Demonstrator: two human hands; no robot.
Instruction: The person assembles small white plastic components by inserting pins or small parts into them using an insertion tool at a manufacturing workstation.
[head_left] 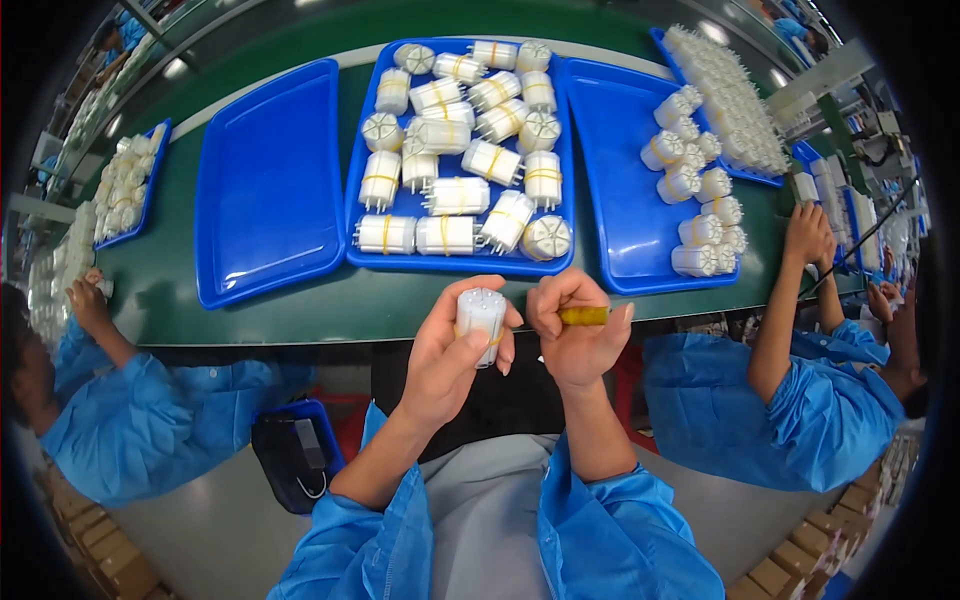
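Observation:
My left hand (447, 350) is wrapped around a white cylindrical bundle of plastic parts (482, 312), held upright above the table's near edge. A yellow rubber band circles the bundle low down, near my thumb. Beside it, my right hand (578, 335) has its fingers curled and its thumb raised. A short amber-yellow piece (583, 316) shows at those fingers; whether it is a sleeve on a finger or something held, I cannot tell. Just beyond both hands lies a blue tray (362, 262) with many similar banded white bundles, some standing and some on their sides.
An empty blue tray (270, 190) lies to the left on the green table (300, 325). The blue tray (615, 210) to the right holds standing bundles along its right side. Co-workers in blue sit at left (150, 420) and right (770, 400), their hands at the table.

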